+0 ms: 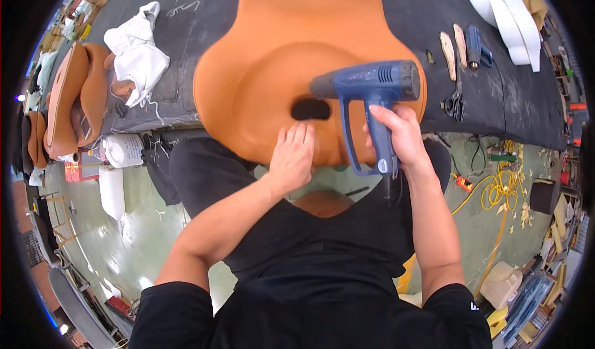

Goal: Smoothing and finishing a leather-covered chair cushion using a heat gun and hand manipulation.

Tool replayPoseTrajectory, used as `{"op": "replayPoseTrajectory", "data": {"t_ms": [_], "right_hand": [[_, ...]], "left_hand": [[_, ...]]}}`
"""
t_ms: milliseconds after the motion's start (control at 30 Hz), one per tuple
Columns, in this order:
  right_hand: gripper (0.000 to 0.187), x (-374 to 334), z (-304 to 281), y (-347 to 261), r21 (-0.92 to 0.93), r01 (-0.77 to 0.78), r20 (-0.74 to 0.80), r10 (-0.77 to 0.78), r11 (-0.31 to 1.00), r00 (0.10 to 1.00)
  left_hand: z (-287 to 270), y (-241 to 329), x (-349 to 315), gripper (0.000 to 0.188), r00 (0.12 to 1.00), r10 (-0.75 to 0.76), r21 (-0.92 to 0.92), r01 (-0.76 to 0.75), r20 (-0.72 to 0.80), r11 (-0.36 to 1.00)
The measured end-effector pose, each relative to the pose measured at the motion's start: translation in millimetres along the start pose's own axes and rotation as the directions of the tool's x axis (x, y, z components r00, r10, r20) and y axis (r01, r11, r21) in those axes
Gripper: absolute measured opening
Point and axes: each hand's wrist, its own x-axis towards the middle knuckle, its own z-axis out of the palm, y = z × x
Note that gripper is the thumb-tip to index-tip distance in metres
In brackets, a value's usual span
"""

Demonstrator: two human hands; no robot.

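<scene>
A tan leather-like chair shell (273, 58) lies on the dark work table, its near edge over my lap. Its dished middle has a dark oval hole (311, 109). My right hand (400, 132) is wrapped round the handle of a blue heat gun (375, 82), whose nozzle points left, just above the hole. Flat on the shell, just below the hole, rests my left hand (294, 154), fingers stretched out and pointing away from me, holding nothing. Whether the nozzle touches the surface I cannot tell.
Right on the table (508, 101) lie scissors (455, 104), two wooden-handled tools (451, 55), another heat gun (474, 45) and white strips (505, 14). At left are a white cloth (139, 55) and more tan shells (68, 101). A yellow cable (505, 185) coils on the floor.
</scene>
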Motion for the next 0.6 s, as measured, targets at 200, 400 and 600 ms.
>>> {"op": "replayPoseTrajectory", "data": {"t_ms": [200, 400, 600], "right_hand": [[0.034, -18.7, -24.5, -35.3, -0.093, 0.127, -0.092, -0.135, 0.988, 0.986], [0.032, -44.3, -52.8, -66.5, -0.099, 0.242, -0.2, -0.257, 0.965, 0.945], [0.034, -60.8, -67.1, -85.3, -0.179, 0.351, -0.22, -0.385, 0.919, 0.896]], "left_hand": [[-8.3, 2.6, 8.6, 0.095, 0.998, -0.054, -0.052, 0.055, 0.021, 0.997], [-6.4, 7.3, 2.7, 0.099, 0.997, -0.059, -0.056, 0.062, 0.052, 0.996], [-12.4, 6.8, -6.3, 0.114, 1.0, 0.021, -0.048, -0.021, -0.002, 0.999]]}}
